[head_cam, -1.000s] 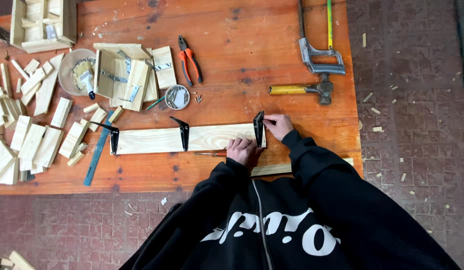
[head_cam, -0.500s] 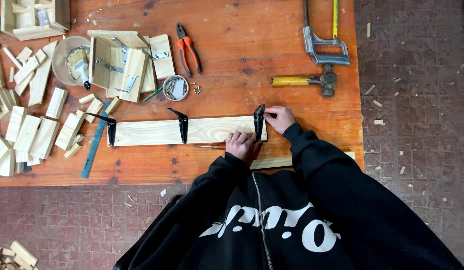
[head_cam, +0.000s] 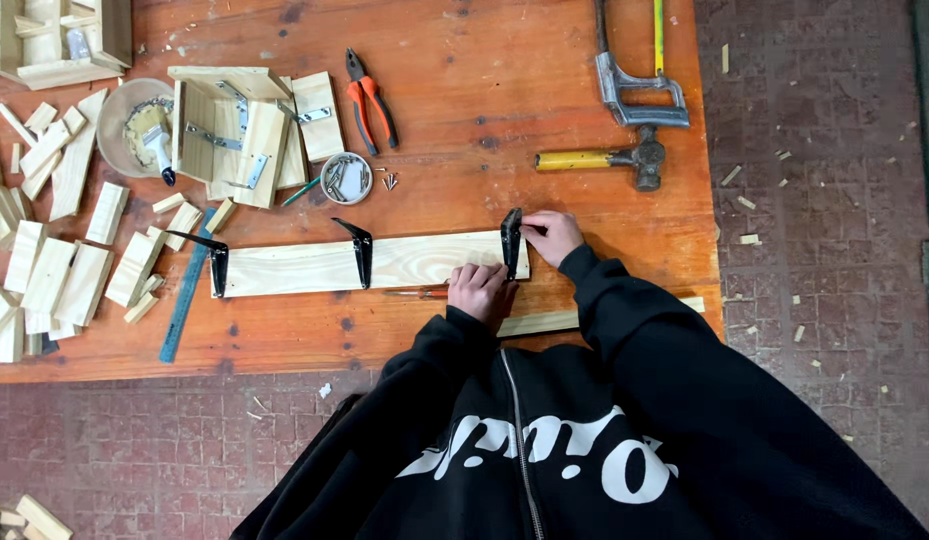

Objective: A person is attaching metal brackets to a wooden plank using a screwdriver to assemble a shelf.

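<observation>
- Your left hand [head_cam: 479,290] presses flat, fingers together, on the near edge of the pale plank [head_cam: 374,265]; it holds nothing, and its palm is hidden.
- Your right hand [head_cam: 549,235] pinches the right black bracket [head_cam: 510,243] at the plank's right end; the fingertips are partly hidden behind the metal.
- One plank, lying lengthwise left to right on the orange bench [head_cam: 464,120], just in front of you.
- Three black brackets on the plank: right, middle bracket [head_cam: 361,250], left bracket [head_cam: 216,262].
- One thin orange tool [head_cam: 416,293] lies just near the plank; its right end is covered by your left hand, its kind hard to make out.
- One wooden strip [head_cam: 544,321] at the bench's near edge, partly under your sleeve.
- One hammer [head_cam: 604,160], yellow handle, far right.
- One hacksaw [head_cam: 639,80], cut off at the top.
- One pair of red pliers [head_cam: 369,100].
- One small round tin of screws [head_cam: 345,178].
- One blue ruler [head_cam: 184,295], slanted, left.
- Wood offcuts [head_cam: 54,270] at the left, too many and overlapping to count.
</observation>
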